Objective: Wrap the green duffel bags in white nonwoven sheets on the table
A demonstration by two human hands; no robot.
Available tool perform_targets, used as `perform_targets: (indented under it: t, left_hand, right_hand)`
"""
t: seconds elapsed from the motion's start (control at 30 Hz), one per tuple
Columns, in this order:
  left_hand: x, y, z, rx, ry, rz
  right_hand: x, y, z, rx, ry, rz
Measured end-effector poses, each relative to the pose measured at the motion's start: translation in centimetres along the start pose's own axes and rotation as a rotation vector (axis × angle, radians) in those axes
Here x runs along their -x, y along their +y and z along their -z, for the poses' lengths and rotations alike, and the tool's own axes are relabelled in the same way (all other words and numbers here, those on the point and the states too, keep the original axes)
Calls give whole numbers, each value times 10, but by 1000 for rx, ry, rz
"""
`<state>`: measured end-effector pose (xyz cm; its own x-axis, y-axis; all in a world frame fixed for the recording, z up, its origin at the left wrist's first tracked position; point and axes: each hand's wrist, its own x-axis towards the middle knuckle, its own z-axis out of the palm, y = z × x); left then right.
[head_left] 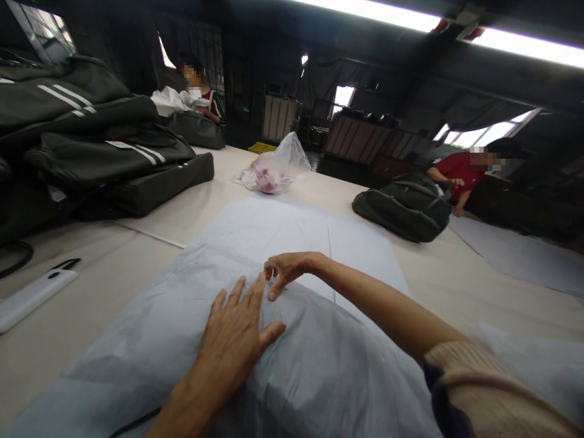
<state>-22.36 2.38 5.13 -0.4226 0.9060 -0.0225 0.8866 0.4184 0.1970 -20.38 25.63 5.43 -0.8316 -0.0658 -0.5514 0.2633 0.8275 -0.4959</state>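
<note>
My left hand (235,331) lies spread on a thin, pale, see-through sheet or bag (319,359), wrinkled over something dark underneath. What lies under it cannot be made out clearly. My right hand (287,272) reaches across from the right, its fingers bent and its thumb apart from them. The right thumb rests on the pale covering, close to my left index fingertip. No held thing shows between the right fingers. Beyond both hands, flat white sheets (292,225) are spread over the table (456,286).
Dark bags with white stripes (132,152) are piled at left. A white device (39,298) lies nearby. A clear plastic bag with red-and-white contents (274,167) stands ahead. Two people work across the table, one beside a dark bag (404,210) at right.
</note>
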Motion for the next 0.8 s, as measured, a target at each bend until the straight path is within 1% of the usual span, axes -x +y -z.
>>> perform_targets:
  t: [0.03, 0.1, 0.17, 0.2, 0.23, 0.3, 0.33, 0.37, 0.4, 0.47, 0.5, 0.53, 0.6, 0.67, 0.73, 0.8]
  left_hand:
    - [0, 0, -1, -4, -2, 4]
    - [-1, -1, -1, -16, -7, 10]
    - [-2, -2, -1, -27, -13, 16]
    - [-2, -2, -1, -31, -14, 17]
    - [-3, -2, -1, -33, -12, 15]
    - [-3, -3, -2, -32, -7, 8]
    - [-3, -4, -2, -31, -7, 6]
    - [-3, -4, -3, -31, -9, 6]
    - [-3, -4, -3, -32, -13, 6]
    - [-3, -4, -3, -35, -14, 5]
    - [-3, -4, -3, -38, -10, 5]
    - [-4, -4, -3, -40, -6, 3]
    - [-5, -2, -2, -44, 7, -6]
    - [-5, -2, -1, -51, 26, -23]
    - [-4, -3, -2, -63, 49, -58]
    - [-3, -9, -5, -78, 68, -136]
  right_hand:
    - [1, 11, -3, -58, 28, -3]
    - [7, 30, -6, -141, 127, -65]
    - [14, 41, -8, -231, 235, -109]
    - [17, 42, -10, -291, 268, -86]
    - [20, 42, -13, -356, 271, -36]
    - [22, 39, -24, -449, 198, 62]
    - [21, 38, -30, -459, 161, 63]
    - [21, 38, -36, -444, 155, 9]
    - [21, 40, -41, -414, 188, -84]
    - [25, 47, -45, -336, 345, -292]
    - [31, 51, -44, -303, 435, -367]
    - [40, 55, -41, -284, 506, -409]
    - [67, 55, -36, -285, 583, -418]
    - [107, 43, -38, -302, 674, -393]
    - [153, 17, -55, -308, 811, -337]
    - [197, -21, -86, -286, 922, -278]
